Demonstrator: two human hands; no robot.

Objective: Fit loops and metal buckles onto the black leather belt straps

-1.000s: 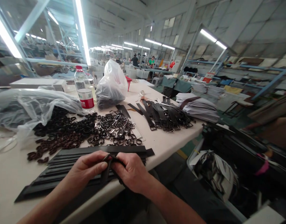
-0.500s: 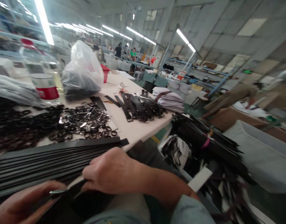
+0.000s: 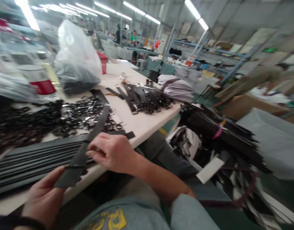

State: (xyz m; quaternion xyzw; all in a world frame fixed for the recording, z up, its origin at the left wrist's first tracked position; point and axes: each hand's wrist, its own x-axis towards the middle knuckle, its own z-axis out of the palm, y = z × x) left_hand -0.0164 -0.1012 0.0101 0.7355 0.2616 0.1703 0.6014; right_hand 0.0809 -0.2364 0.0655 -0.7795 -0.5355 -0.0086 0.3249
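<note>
Reading the clock flat over my view, twelve at the top: the black strap (image 3: 81,156) is out between eight and nine, lifted over the near edge of the desk (image 3: 147,124), its far end pointing to one. My left hand (image 3: 44,198), at eight, has the strap's near end pinched, thumb on the upper face and fingers beneath; I'd say that keeps it flat and steady. A thin keeper loop (image 3: 76,166) circles the strap just beyond that thumb. Now the right hand (image 3: 113,150), nearer seven-thirty: fingers curled in, tips right at the strap's edge, and I can't tell whether they grip it or only touch it. My guess is that spot leaves the strap's face free.

Beneath, at half past eight, flat straps (image 3: 29,159) overlap in a row, probably laid that way to lift off singly. At nine, metal buckles (image 3: 86,110) lie heaped, with dark rings (image 3: 29,124) farther out toward the same hour; loose heaps so close look meant for easy reach. Just off centre toward twelve, buckled straps (image 3: 143,95) lie bunched, seemingly kept apart from the plain ones. At two, a paper stack (image 3: 180,91) sits on the far corner, strapped with a dark band.
</note>
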